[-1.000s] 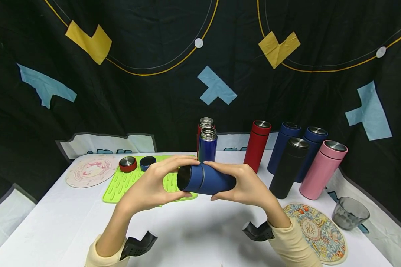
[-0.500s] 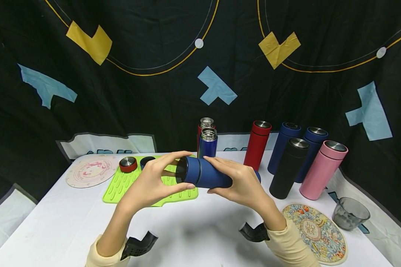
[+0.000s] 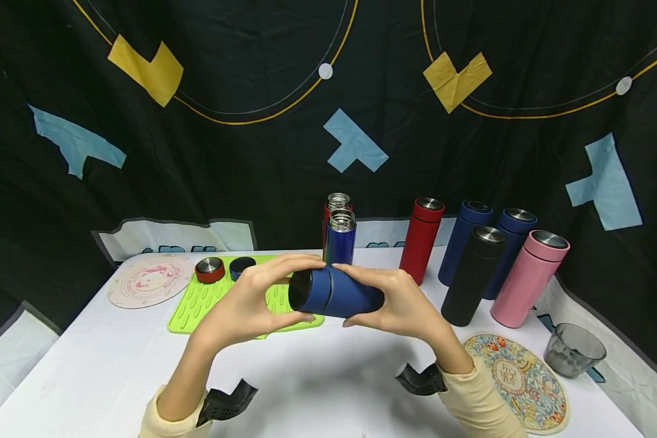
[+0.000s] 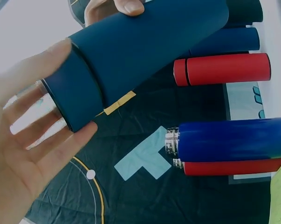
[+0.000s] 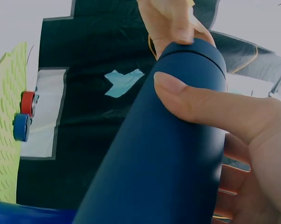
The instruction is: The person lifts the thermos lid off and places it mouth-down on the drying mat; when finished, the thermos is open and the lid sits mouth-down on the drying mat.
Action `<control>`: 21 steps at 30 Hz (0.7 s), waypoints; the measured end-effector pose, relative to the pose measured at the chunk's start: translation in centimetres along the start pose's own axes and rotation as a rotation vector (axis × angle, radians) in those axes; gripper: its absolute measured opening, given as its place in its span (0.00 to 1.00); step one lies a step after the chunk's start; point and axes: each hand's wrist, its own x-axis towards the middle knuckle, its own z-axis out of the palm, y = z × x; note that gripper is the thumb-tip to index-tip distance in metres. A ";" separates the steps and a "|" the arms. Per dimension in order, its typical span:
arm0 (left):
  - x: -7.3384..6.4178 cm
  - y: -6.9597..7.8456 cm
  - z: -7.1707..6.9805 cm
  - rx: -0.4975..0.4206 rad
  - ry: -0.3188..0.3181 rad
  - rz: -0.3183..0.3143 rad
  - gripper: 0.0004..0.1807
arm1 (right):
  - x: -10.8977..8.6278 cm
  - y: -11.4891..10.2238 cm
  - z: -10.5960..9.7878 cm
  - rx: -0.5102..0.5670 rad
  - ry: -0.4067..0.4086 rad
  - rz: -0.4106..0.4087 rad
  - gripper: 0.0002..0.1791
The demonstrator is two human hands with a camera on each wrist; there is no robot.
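Observation:
A matte dark blue thermos flask (image 3: 356, 294) is held up off the table, lying nearly level with its capped end to the left. My left hand (image 3: 252, 298) grips its lid (image 3: 319, 291) between thumb and fingertips. Around the body, my right hand (image 3: 399, 304) curls thumb and fingers. The left wrist view shows a thin dark seam between lid (image 4: 72, 91) and body (image 4: 145, 51), the lid still seated. In the right wrist view the right thumb presses along the flask body (image 5: 163, 154), just below the seam.
A green mat (image 3: 213, 304) holds a red lid (image 3: 210, 269) and a blue lid (image 3: 242, 267). Behind stand a glossy blue flask (image 3: 340, 243) and a red one, both lidless. Several capped flasks, including a pink one (image 3: 528, 280), stand right, near a glass cup (image 3: 572, 350) and round mats.
Half a second ago the left fingers were spread wider around the lid and the flask pointed a little differently. Since then the left fingers have closed on the lid and the right hand has rolled back.

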 end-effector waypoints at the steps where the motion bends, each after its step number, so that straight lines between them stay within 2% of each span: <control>1: 0.0 0.0 0.0 -0.002 0.011 -0.020 0.39 | 0.0 0.0 0.1 -0.020 0.014 -0.012 0.46; 6: 0.0 0.1 0.3 -0.024 0.062 -0.154 0.39 | 0.2 -0.1 0.4 -0.140 0.090 -0.068 0.45; 9: 0.0 0.2 0.3 -0.020 0.057 -0.193 0.40 | 0.3 0.0 0.5 -0.178 0.101 -0.083 0.46; 13: -0.1 0.0 0.1 0.007 0.024 -0.149 0.42 | 0.2 0.2 0.4 -0.178 0.081 -0.078 0.45; 18: 0.0 -0.1 0.0 0.033 -0.022 -0.043 0.44 | 0.1 0.3 0.0 -0.081 0.032 -0.039 0.46; 21: 0.0 0.0 0.0 0.044 -0.030 -0.001 0.43 | 0.0 0.4 -0.1 -0.044 0.006 -0.024 0.46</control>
